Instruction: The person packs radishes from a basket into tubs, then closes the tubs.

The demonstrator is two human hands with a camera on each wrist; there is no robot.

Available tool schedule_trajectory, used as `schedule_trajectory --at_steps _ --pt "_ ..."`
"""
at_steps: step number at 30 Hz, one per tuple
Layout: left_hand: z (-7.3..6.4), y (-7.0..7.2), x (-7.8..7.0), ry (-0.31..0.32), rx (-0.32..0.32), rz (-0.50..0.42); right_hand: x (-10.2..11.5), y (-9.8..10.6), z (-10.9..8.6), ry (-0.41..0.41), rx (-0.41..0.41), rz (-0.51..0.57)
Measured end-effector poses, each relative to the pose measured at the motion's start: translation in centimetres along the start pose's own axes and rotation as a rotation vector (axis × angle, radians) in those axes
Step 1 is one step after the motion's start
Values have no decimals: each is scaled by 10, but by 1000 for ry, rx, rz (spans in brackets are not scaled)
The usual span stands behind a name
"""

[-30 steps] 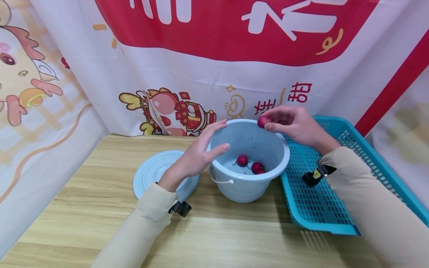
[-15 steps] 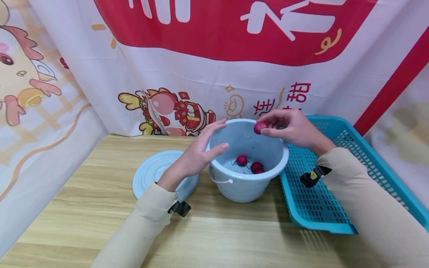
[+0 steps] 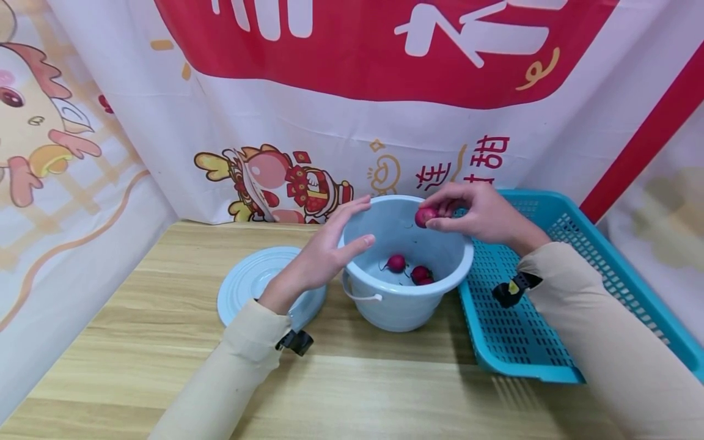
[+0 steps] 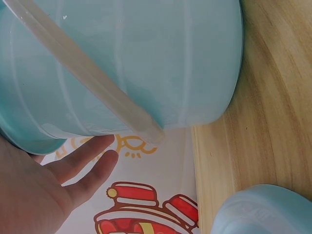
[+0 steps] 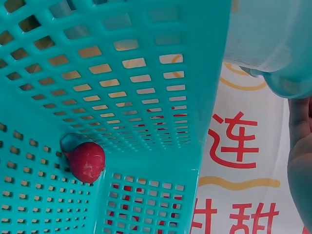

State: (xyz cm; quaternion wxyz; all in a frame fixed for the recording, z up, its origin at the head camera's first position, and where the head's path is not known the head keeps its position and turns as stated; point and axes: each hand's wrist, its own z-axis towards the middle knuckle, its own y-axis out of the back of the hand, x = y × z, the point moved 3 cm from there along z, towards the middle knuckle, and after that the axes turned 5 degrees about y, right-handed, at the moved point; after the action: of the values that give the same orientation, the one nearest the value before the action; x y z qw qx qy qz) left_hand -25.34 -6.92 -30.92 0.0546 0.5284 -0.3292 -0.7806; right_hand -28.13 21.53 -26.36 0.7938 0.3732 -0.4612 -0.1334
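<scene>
Pale blue and round, a bucket (image 3: 401,315) stands on the wooden table (image 3: 110,373) with its top uncovered. Over the right side of its opening, the right hand (image 3: 486,211) pinches one red radish (image 3: 425,217) between thumb and fingertips. More radishes (image 3: 396,263) lie on the bucket's floor: one towards the left, and a cluster to its right whose exact count is hard to make out. The left hand (image 3: 324,256) is at the left rim, its fingers straight and its thumb spread away from them; whether they touch the rim I cannot tell. A white handle (image 3: 365,298) hangs down outside the bucket, on its near left side. Left of the bucket, a matching lid (image 3: 236,293) lies on the table, partly behind the left forearm. Right of it sits a teal slotted basket (image 3: 528,371), where the right wrist view shows another radish (image 5: 87,162) near the far left corner. Printed cloth (image 3: 357,85) hangs behind.
</scene>
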Motion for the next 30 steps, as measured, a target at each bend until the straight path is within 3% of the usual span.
schedule_trajectory --at_steps 30 --pt "-1 0 0 -6 -8 3 0 -1 0 32 49 18"
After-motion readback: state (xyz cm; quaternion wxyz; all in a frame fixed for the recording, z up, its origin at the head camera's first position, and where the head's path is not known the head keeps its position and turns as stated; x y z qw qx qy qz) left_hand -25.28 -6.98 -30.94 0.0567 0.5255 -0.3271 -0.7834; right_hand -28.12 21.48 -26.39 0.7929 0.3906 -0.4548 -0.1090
